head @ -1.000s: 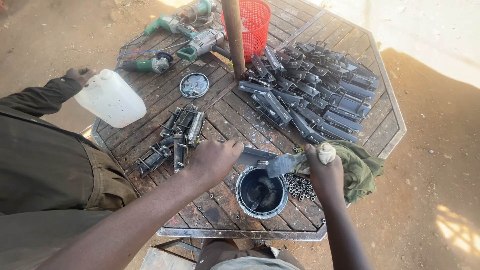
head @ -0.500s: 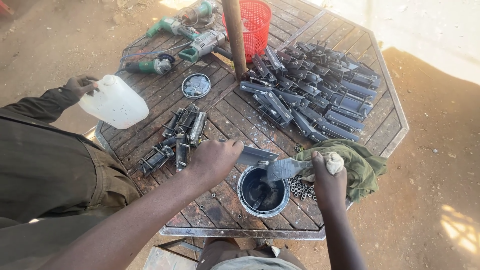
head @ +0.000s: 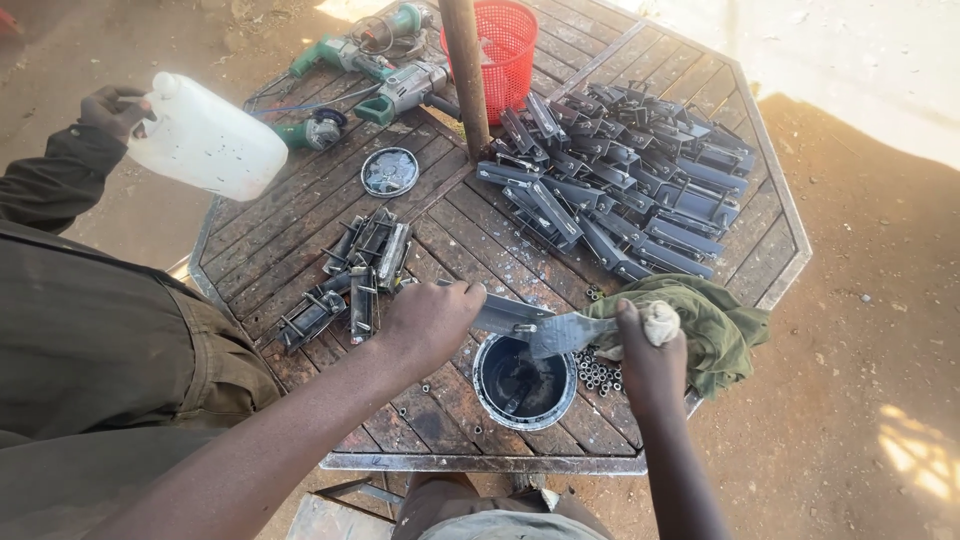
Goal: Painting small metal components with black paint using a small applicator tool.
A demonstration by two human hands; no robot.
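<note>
- A flat grey metal bracket (head: 530,322) was held just above the round black tin of dark liquid (head: 524,383), between the two hands.
- The left hand (head: 432,322) was closed around the bracket's end to the left of the tin.
- The right hand (head: 648,355) was closed on a small pale rag wad (head: 659,322), pressed to the bracket's other end, right of the tin.
- A crumpled green cloth (head: 715,318) was seen right of the tin, small steel nuts (head: 597,372) just beside it.
- A white plastic jug (head: 206,136) was held by another person's hand (head: 110,108), far left of the tin.
</note>
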